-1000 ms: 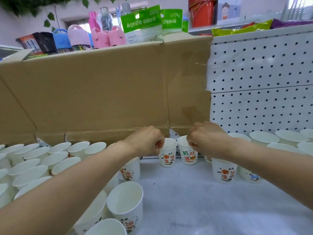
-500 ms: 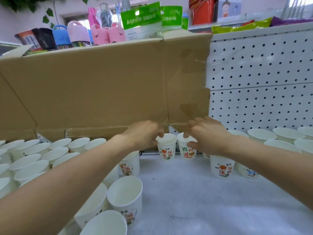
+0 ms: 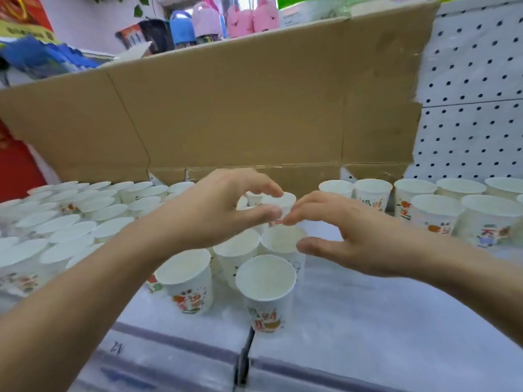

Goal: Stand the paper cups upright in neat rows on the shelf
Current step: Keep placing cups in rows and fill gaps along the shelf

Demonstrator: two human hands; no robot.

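Note:
White paper cups with red and orange print stand upright on the white shelf. Many fill rows on the left, and more stand in rows at the right. A loose cluster stands in the middle front, including two near cups. My left hand pinches a small cup between thumb and forefinger, above that cluster. Beside it, my right hand has its fingers spread, and one fingertip touches the held cup's lower side.
A tall brown cardboard sheet stands behind the cups. White pegboard backs the right side. Coloured goods sit on top behind the cardboard. The shelf's front edge runs close below the near cups.
Both hands have left the two cups at the back wall and drawn nearer. My left hand now pinches a cup over the front cluster. The view has swung left and down.

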